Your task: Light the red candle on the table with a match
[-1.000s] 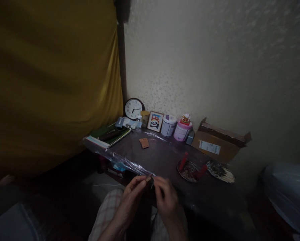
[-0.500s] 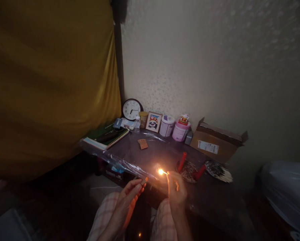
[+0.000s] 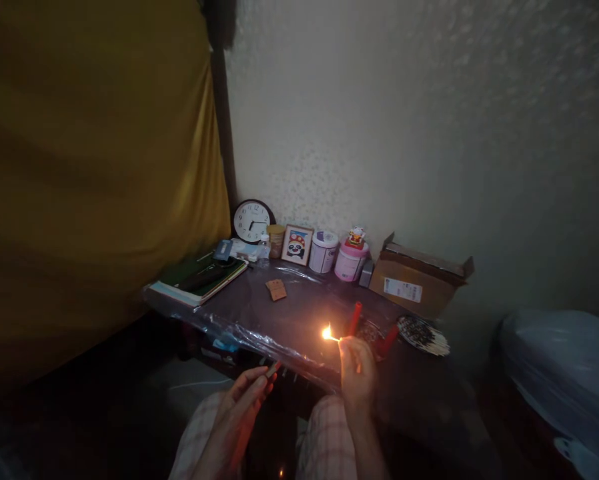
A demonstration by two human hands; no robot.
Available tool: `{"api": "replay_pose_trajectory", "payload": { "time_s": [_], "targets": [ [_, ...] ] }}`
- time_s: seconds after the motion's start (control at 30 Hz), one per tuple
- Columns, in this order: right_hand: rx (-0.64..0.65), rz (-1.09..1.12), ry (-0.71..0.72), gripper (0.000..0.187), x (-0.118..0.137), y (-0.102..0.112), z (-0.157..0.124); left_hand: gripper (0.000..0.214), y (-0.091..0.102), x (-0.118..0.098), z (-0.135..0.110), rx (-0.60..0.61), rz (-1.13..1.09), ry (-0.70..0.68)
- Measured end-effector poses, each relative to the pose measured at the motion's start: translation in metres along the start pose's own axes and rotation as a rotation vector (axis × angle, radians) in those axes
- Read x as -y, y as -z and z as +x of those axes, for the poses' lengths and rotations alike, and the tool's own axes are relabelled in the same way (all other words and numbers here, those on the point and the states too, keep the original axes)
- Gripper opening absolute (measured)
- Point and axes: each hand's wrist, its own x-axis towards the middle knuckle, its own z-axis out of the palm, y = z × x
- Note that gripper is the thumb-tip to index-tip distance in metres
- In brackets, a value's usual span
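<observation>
My right hand pinches a burning match; its flame glows just left of a red candle. A second red candle leans beside it, both on a small patterned dish on the low dark table. My left hand is lower, near my knee, with fingers closed on a small matchbox. My checked trouser legs show beneath both hands.
Along the wall stand a round clock, a framed panda picture, two tubs, a figurine and an open cardboard box. Books lie at the left, a fan at the right. A yellow curtain hangs left.
The match was struck against the box and lit. My right hand has carried the flame up and rightwards to the nearer red candle, while my left hand dropped lower with the box.
</observation>
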Motion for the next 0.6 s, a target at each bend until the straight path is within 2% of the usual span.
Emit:
{"api": "replay_pose_trajectory", "payload": {
  "time_s": [0.13,0.47,0.6],
  "targets": [
    [0.013,-0.008,-0.014,0.013,0.0,0.004,0.003,0.021,0.004,0.001,-0.001,0.044,-0.003,0.016],
    [0.043,-0.009,-0.042,0.012,-0.006,0.011,0.006,0.027,0.008,0.004,0.001,-0.003,0.051,0.063],
    [0.042,-0.012,-0.041,0.013,-0.004,0.011,0.008,0.027,0.012,0.006,0.001,0.013,0.034,0.072]
  ]
}}
